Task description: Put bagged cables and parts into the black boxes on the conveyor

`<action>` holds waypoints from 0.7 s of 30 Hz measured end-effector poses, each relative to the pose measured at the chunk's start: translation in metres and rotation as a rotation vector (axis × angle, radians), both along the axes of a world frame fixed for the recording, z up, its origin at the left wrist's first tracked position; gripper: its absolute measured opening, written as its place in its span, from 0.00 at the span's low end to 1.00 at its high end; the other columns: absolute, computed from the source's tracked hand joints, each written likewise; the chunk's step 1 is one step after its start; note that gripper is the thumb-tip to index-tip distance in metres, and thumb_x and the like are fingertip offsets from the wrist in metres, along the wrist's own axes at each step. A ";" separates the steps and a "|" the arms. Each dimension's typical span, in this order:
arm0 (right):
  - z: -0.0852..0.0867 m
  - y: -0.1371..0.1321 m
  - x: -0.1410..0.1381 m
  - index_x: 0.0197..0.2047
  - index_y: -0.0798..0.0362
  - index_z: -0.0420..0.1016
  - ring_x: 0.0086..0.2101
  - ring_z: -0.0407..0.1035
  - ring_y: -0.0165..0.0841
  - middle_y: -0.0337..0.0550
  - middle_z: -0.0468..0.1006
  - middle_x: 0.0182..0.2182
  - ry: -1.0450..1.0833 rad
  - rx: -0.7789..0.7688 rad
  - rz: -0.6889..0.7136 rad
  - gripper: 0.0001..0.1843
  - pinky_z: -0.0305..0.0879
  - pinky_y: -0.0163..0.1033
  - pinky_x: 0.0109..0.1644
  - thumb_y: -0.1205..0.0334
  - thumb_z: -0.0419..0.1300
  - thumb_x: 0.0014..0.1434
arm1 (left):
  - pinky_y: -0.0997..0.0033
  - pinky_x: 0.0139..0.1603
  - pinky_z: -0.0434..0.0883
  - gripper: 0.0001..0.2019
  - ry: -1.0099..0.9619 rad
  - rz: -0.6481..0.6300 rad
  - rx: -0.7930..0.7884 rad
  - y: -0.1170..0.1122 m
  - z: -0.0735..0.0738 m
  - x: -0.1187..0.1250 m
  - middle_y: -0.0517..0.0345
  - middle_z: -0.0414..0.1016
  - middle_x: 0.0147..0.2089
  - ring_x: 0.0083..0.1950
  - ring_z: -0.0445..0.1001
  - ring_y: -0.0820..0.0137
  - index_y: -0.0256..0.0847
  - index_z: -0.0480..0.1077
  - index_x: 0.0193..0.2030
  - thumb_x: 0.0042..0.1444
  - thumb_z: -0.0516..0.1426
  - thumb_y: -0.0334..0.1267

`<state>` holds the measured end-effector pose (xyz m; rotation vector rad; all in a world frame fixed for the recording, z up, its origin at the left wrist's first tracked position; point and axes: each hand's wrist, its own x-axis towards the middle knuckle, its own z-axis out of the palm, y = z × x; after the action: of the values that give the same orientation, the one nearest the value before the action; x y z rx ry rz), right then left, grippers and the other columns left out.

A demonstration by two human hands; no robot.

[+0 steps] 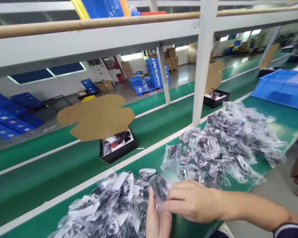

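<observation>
Both hands pinch one small clear bag (159, 190) of black parts: left hand (157, 220) underneath, right hand (191, 201) at 3 o'clock. Bag's long axis runs 12-to-6.

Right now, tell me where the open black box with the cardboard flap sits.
The black box sits left of centre on the green belt, just beyond the white rail, behind the near bag pile.

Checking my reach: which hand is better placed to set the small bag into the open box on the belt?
Probably left: it sits nearer the open box; the right hand pinches the small bag from farther off.
</observation>
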<state>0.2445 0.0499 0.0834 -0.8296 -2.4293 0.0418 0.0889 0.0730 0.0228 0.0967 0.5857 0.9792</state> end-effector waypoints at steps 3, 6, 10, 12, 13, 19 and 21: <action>-0.023 -0.009 -0.011 0.46 0.55 0.73 0.33 0.66 0.35 0.45 0.74 0.35 0.265 -0.195 -0.018 0.17 0.63 0.38 0.37 0.67 0.43 0.72 | 0.77 0.46 0.74 0.27 0.065 0.203 -0.179 0.009 0.024 -0.017 0.52 0.82 0.36 0.39 0.79 0.72 0.39 0.80 0.34 0.69 0.40 0.37; -0.050 -0.006 -0.017 0.40 0.52 0.73 0.34 0.68 0.35 0.42 0.74 0.33 0.574 -0.552 -0.132 0.12 0.63 0.37 0.39 0.62 0.50 0.71 | 0.73 0.47 0.75 0.20 0.090 0.343 -0.071 0.012 0.032 -0.026 0.51 0.82 0.38 0.40 0.79 0.69 0.39 0.80 0.35 0.67 0.48 0.37; -0.074 0.011 -0.020 0.34 0.52 0.72 0.30 0.66 0.35 0.39 0.71 0.28 0.850 -1.003 -0.172 0.15 0.62 0.36 0.33 0.49 0.57 0.65 | 0.70 0.46 0.75 0.14 0.119 0.242 0.243 0.002 0.017 -0.034 0.53 0.82 0.38 0.43 0.78 0.65 0.41 0.80 0.39 0.48 0.68 0.46; -0.076 0.017 -0.021 0.33 0.53 0.71 0.30 0.66 0.35 0.39 0.71 0.28 0.926 -1.115 -0.127 0.18 0.63 0.36 0.34 0.45 0.60 0.62 | 0.67 0.49 0.73 0.18 0.174 0.128 0.349 -0.007 0.009 -0.035 0.54 0.81 0.38 0.43 0.77 0.63 0.42 0.80 0.40 0.44 0.70 0.48; -0.075 0.019 -0.021 0.33 0.53 0.71 0.30 0.66 0.35 0.39 0.71 0.28 0.951 -1.144 -0.116 0.18 0.63 0.36 0.34 0.45 0.62 0.61 | 0.64 0.51 0.72 0.18 0.218 0.072 0.391 -0.011 0.006 -0.036 0.54 0.80 0.38 0.44 0.77 0.62 0.42 0.79 0.41 0.45 0.69 0.48; -0.051 0.017 -0.032 0.37 0.52 0.75 0.36 0.70 0.36 0.41 0.76 0.35 0.905 -1.214 0.062 0.15 0.67 0.36 0.42 0.49 0.60 0.64 | 0.60 0.61 0.62 0.25 0.519 -0.076 0.588 -0.025 -0.004 -0.049 0.49 0.69 0.57 0.57 0.67 0.55 0.42 0.73 0.53 0.50 0.66 0.49; -0.044 0.017 -0.033 0.43 0.52 0.76 0.40 0.71 0.38 0.43 0.77 0.41 0.817 -1.246 0.144 0.14 0.67 0.38 0.47 0.51 0.57 0.66 | 0.62 0.59 0.62 0.20 0.655 -0.045 0.651 -0.028 -0.009 -0.060 0.50 0.69 0.56 0.57 0.67 0.56 0.42 0.74 0.52 0.53 0.64 0.47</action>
<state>0.2117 0.0668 0.0390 -0.8275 -1.4667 1.6921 0.0287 0.0452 0.0142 1.0350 0.8302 1.0608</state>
